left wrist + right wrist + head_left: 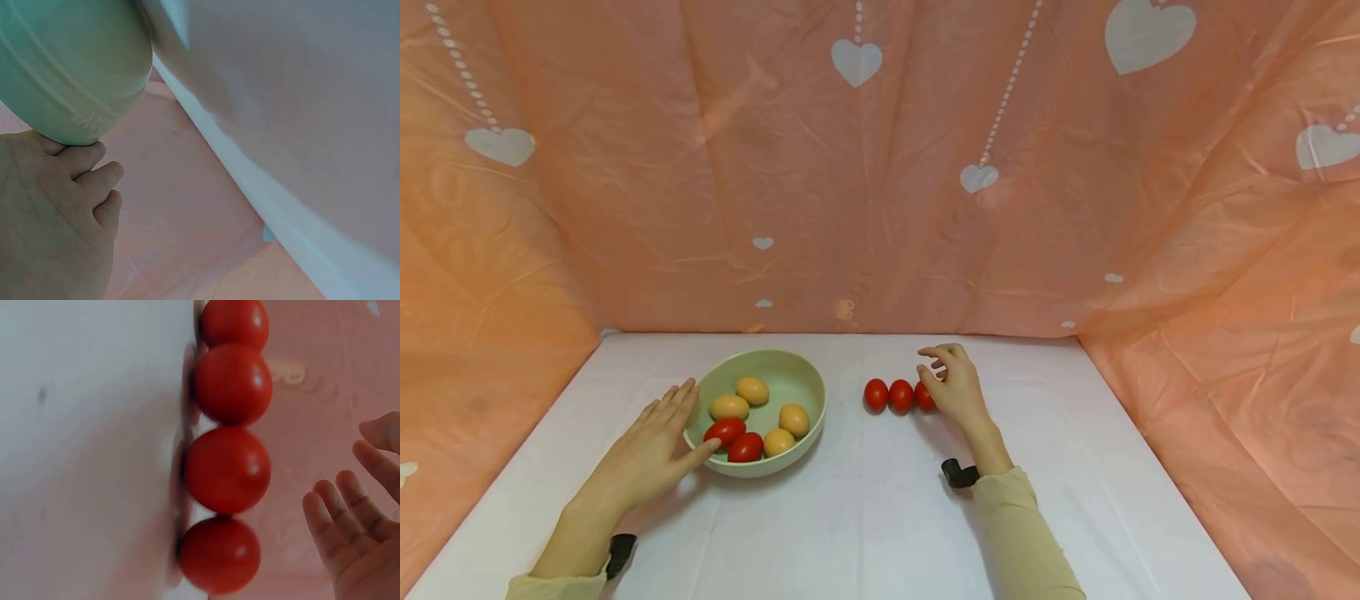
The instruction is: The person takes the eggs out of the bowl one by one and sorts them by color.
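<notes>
right wrist: four tomatoes (228, 470) near parted right fingers (325, 528); head: straight left fingers (679, 408) touch one bowl (752, 470).

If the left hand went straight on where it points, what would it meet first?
The round, pale green bowl: the fingers of the left hand appear to touch its outer side, though depth is hard to judge.
</notes>
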A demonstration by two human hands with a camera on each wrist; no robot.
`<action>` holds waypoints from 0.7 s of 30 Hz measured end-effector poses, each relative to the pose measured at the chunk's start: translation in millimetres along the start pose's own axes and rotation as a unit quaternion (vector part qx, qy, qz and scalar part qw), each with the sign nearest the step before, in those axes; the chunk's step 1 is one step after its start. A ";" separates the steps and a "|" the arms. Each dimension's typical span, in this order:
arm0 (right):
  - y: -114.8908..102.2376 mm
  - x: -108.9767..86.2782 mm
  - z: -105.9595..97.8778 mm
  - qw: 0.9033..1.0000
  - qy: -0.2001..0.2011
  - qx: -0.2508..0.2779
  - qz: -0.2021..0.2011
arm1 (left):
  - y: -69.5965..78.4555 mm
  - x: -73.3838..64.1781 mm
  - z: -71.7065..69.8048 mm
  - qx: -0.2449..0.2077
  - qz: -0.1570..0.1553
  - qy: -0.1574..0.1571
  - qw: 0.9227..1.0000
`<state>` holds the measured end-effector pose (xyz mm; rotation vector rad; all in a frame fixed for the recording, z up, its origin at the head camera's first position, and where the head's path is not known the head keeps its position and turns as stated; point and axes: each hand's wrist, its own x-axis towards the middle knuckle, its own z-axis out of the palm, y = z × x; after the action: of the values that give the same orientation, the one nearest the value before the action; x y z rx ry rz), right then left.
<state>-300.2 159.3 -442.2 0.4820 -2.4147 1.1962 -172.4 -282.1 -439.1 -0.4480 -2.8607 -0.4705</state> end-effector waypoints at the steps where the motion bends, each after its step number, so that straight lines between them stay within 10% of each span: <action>1: -2.3 0.3 1.5 1.000 0.000 0.002 -0.007 | -0.2 0.1 -0.1 0.000 -0.001 0.000 1.000; 21: -41.2 9.6 36.3 0.994 -0.049 0.015 -0.096 | -2.1 0.3 1.2 0.000 0.002 0.004 1.000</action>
<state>-296.3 105.0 -430.0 0.7789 -2.3696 1.1523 -173.6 -283.5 -440.7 -0.4510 -2.8521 -0.4710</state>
